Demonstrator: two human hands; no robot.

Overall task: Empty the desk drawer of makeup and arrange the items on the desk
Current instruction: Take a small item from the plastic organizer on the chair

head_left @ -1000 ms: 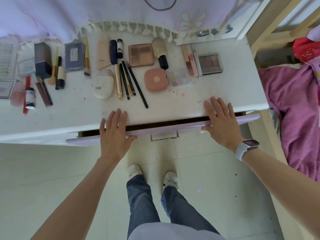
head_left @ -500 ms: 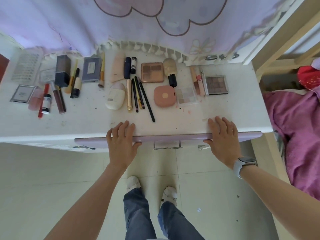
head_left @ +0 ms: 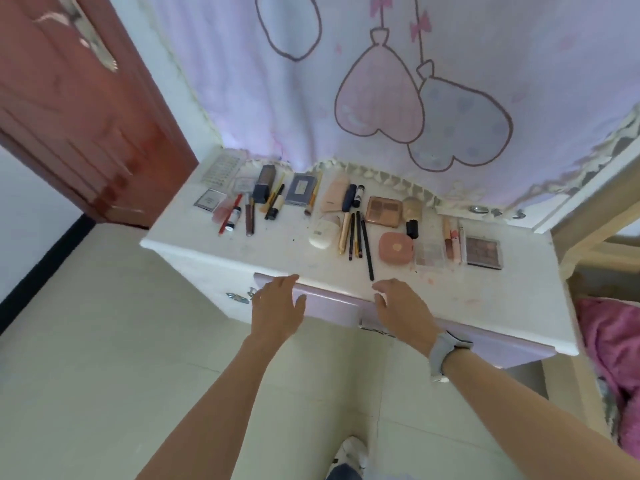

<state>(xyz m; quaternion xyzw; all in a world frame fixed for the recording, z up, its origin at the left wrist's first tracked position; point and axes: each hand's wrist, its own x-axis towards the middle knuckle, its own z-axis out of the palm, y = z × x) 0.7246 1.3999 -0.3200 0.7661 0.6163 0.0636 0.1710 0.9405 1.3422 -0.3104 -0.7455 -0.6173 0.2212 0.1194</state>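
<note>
Now, seen from the head camera, both hands were flat against the purple drawer (head_left: 332, 306) front. The left hand (head_left: 277, 311) had straight fingers and gripped nothing. It pressed near the drawer's left end. The right hand (head_left: 403, 311) was spread open too, and it held nothing. It lay by the middle of the drawer, just above the little handle. A grey watch (head_left: 446, 351) sat on that wrist.

The drawer looked shut, flush under the white worktop (head_left: 287, 251). No gap showed, so nothing inside could be seen. Two flat hands, set apart, suit an even push that keeps a drawer straight.

The makeup (head_left: 353, 220) lay on the worktop in a long row by the back edge. A pink compact (head_left: 396, 247) sat near the middle. A white case (head_left: 323, 232) lay to its left. Thin pencils (head_left: 356, 237) lay side by side between those two, all pointing the same way. A dark palette (head_left: 483, 251) sat at the right end. Small tubes and boxes filled the left end. The items were spread out flat, likely so each one could be seen.

I think the job was almost done. A purple curtain (head_left: 398, 81) with heart balloons hung behind. A brown door (head_left: 69, 98) stood at the left.
</note>
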